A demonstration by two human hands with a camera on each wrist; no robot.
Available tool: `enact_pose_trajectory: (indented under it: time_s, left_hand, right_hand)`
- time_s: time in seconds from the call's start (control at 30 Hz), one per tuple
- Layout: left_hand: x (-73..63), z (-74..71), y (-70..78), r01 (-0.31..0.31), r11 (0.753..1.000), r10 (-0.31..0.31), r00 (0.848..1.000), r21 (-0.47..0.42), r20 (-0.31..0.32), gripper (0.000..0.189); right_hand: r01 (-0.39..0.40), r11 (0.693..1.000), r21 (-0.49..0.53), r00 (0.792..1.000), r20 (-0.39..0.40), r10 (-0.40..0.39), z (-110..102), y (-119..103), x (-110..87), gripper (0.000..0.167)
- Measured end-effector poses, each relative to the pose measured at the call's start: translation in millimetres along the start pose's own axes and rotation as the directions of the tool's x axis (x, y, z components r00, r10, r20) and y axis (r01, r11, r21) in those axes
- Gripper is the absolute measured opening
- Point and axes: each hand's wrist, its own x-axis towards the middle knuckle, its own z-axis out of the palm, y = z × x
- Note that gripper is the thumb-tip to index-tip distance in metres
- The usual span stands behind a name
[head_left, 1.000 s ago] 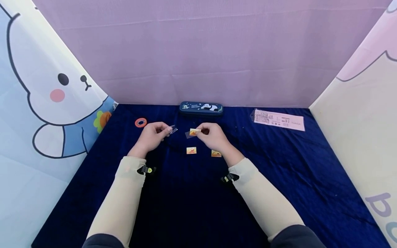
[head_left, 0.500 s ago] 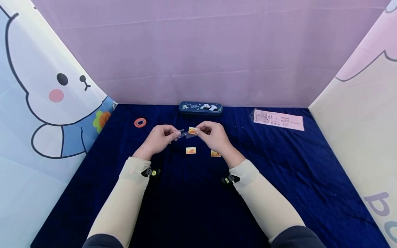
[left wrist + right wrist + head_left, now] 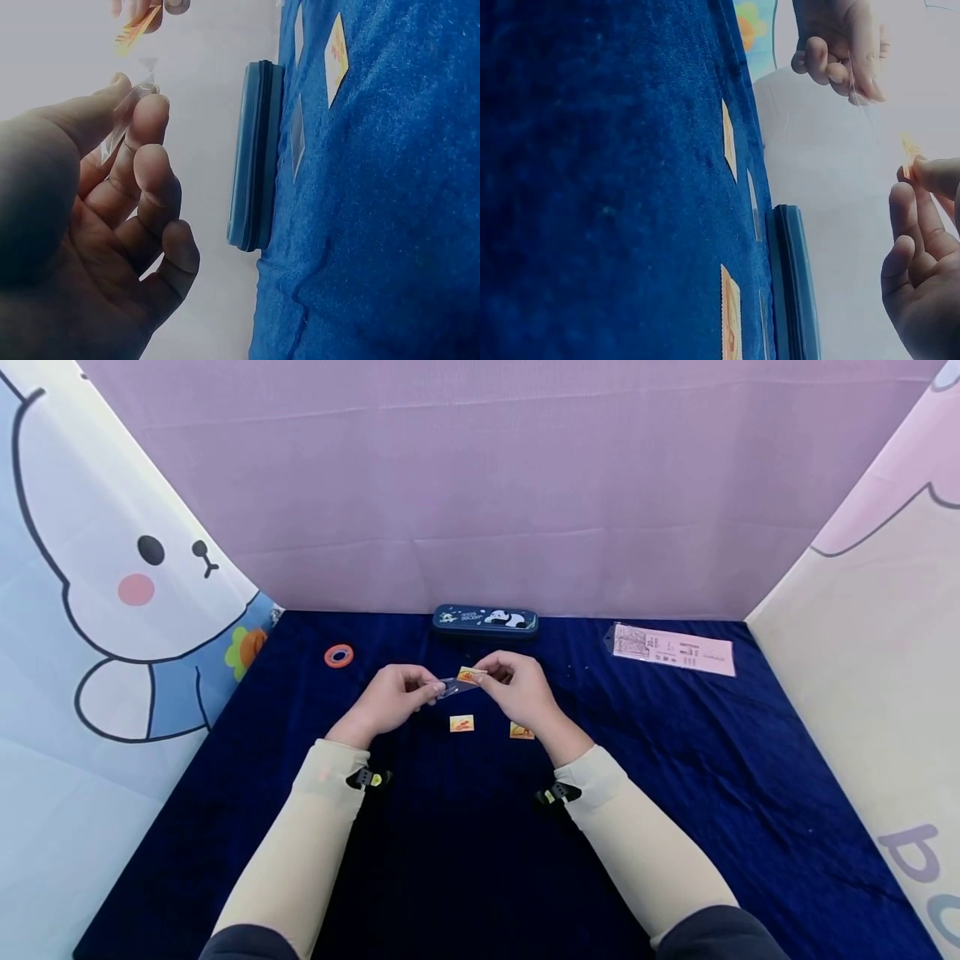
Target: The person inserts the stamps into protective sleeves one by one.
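Note:
My left hand (image 3: 390,697) pinches a small clear plastic sleeve (image 3: 120,135) between thumb and forefinger, its other fingers loosely bent. My right hand (image 3: 517,689) holds an orange-and-yellow stamp (image 3: 468,674) by one end, between thumb and fingertip. Both are raised above the cloth; a narrow gap parts stamp and sleeve in the left wrist view. Two similar stamps lie below the hands: a middle stamp (image 3: 461,723) and a right-hand stamp (image 3: 522,731), partly behind the right wrist. Toothed edges show on the near stamp (image 3: 731,315) in the right wrist view.
Flat clear sleeves, one seen beside a stamp (image 3: 298,139), lie on the blue cloth (image 3: 675,777). A panda pencil case (image 3: 486,621) stands at the back wall. An orange tape roll (image 3: 339,656) lies left, a pink printed card (image 3: 675,649) at back right.
My left hand has moved right with the clear sleeve, bringing it close to the stamp. The right hand has stayed nearly in place, the stamp tilting slightly.

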Motion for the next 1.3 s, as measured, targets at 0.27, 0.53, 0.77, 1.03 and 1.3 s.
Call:
enact_pose_trajectory:
  time_s: [0.27,0.53,0.77,1.03,1.3]
  left_hand:
    - [-0.3,1.3,1.4,0.003,1.0,-0.003,1.0,0.009,0.007,0.017]
    - [0.2,1.7,2.2,-0.008,1.0,0.008,1.0,0.013,0.012,0.018]
    - [-0.1,2.8,3.7,-0.009,1.0,0.008,1.0,0.014,0.013,0.018]
    - [-0.1,2.5,3.2,-0.008,1.0,0.009,1.0,-0.011,0.02,0.02]
    - [-1.1,2.3,4.8,-0.01,1.0,0.01,1.0,0.0,0.012,0.021]
  right_hand:
    - [0.022,1.0,0.001,1.0,0.014,-0.022,0.3,0.0,-0.2,0.004]
    - [0.013,1.0,-0.004,1.0,0.017,-0.013,1.4,-0.2,-0.7,0.004]
    - [0.002,1.0,-0.007,1.0,0.021,-0.002,1.6,0.1,-0.4,0.004]
    - [0.003,1.0,-0.003,1.0,0.029,-0.002,2.0,1.1,-0.8,0.004]
    - [0.027,1.0,0.008,0.999,0.042,-0.027,1.9,1.4,-1.5,0.005]
